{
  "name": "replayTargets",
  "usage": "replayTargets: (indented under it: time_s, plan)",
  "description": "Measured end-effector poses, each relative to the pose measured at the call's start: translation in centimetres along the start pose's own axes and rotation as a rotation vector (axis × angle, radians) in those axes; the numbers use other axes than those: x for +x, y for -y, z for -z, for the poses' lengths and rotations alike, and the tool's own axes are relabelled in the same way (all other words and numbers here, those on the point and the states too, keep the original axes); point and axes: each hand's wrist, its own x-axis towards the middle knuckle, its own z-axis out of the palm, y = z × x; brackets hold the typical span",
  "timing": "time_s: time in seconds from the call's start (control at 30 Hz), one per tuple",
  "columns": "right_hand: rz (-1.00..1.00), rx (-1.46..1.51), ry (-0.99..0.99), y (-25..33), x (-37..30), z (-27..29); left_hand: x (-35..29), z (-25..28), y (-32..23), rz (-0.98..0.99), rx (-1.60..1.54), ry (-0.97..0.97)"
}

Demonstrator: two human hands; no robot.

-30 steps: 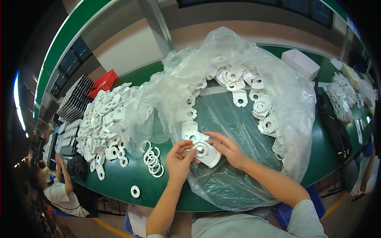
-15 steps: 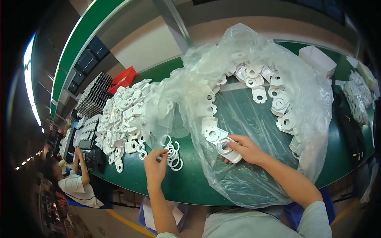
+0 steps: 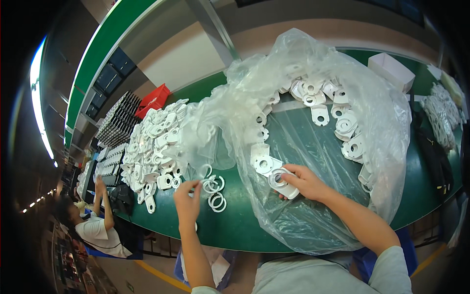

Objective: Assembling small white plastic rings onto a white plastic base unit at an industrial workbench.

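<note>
My right hand (image 3: 304,182) grips a white plastic plate (image 3: 290,191) with a round hole and a raised ring at one end, its thumb lying on the ring. The plate is over the clear plastic bag (image 3: 313,230), near another white plate (image 3: 264,164). To the left, my left hand (image 3: 188,201) is closed in a pinch at the edge of a small group of loose white rings (image 3: 217,202). A ring (image 3: 208,185) appears to be between its thumb and forefinger.
A large heap of white plates (image 3: 152,142) lies on the green table (image 3: 235,230) at left. More plates line the bag's inside. A red bin (image 3: 152,100), stacked trays (image 3: 117,120) and a white box (image 3: 391,71) stand farther off. Another person (image 3: 100,230) sits at far left.
My left hand has drawn back slightly leftward and up, and a ring has shifted with its fingertips. The loose rings lie differently. My right hand still holds the plate almost in place.
</note>
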Motion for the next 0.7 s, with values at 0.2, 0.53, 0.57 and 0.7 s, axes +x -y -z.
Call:
replayTargets:
  time_s: [0.2,0.53,0.57,0.7]
  plan:
    - [0.005,-0.025,0.001,0.0,0.0,0.2,5.7,0.9,0.6,-0.027,-0.036,0.219]
    - [0.004,-0.006,0.019,0.0,0.1,0.5,11.5,1.6,-2.7,-0.030,0.195,0.780]
    - [0.006,-0.004,0.019,0.1,0.1,0.4,12.0,1.7,-2.9,-0.016,0.202,0.809]
    - [0.003,-0.009,0.010,0.1,0.1,0.4,12.6,1.7,-2.2,-0.021,0.147,0.861]
